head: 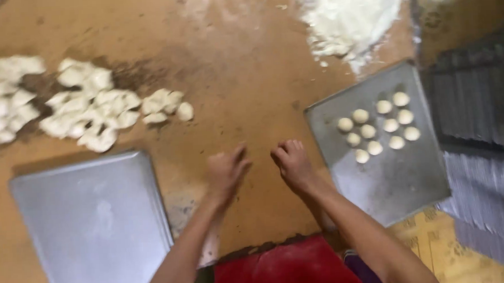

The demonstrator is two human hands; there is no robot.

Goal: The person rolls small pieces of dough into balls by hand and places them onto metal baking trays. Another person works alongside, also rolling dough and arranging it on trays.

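Your left hand (226, 172) and right hand (292, 163) sit side by side at the centre of the frame, pressed low on the brown table (243, 74), fingers curled narrow. The view is blurred, so I cannot tell whether a piece of dough is under either palm; it may be.

The rolled dough balls (376, 127) lie on the grey tray (389, 181) at right, set close to one another. Packed that tightly, they could stick together if you add more without leaving gaps.

The cut dough pieces (92, 111) are heaped at upper left, well apart from your hands, so each reach crosses the empty tray (91, 222) at lower left; a sleeve or forearm could nudge it.

The flour pile (351, 15) at the upper right is also far off, so a piece worked on a bare patch of table might drag and tear.
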